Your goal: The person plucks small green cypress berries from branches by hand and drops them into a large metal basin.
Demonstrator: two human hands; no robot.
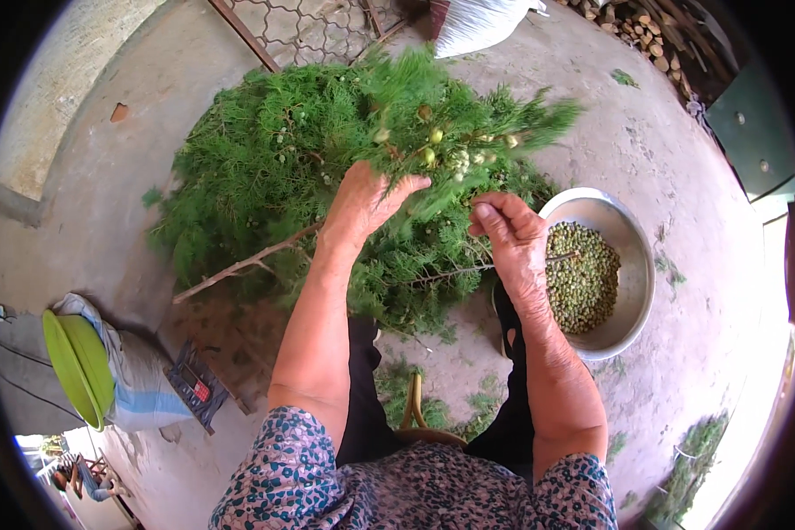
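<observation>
Left fingers: I log the left hand (362, 201) curled shut round a leafy green sprig (450, 132), held up.
Right fingers: right hand (514, 238) pinched together at the sprig's lower twigs, just beside the left.
Sprig: bears pale green berries (435, 135) above both hands.
Right of fingers: metal bowl (638, 265) of picked berries on the concrete floor (680, 150).
Beyond fingers: heap of cut branches (265, 168).
Risk, my judgement: loosened berries may miss the bowl and roll off, since the sprig hangs left of its rim.

Green sprig (468, 132), silver bowl (638, 291)
</observation>
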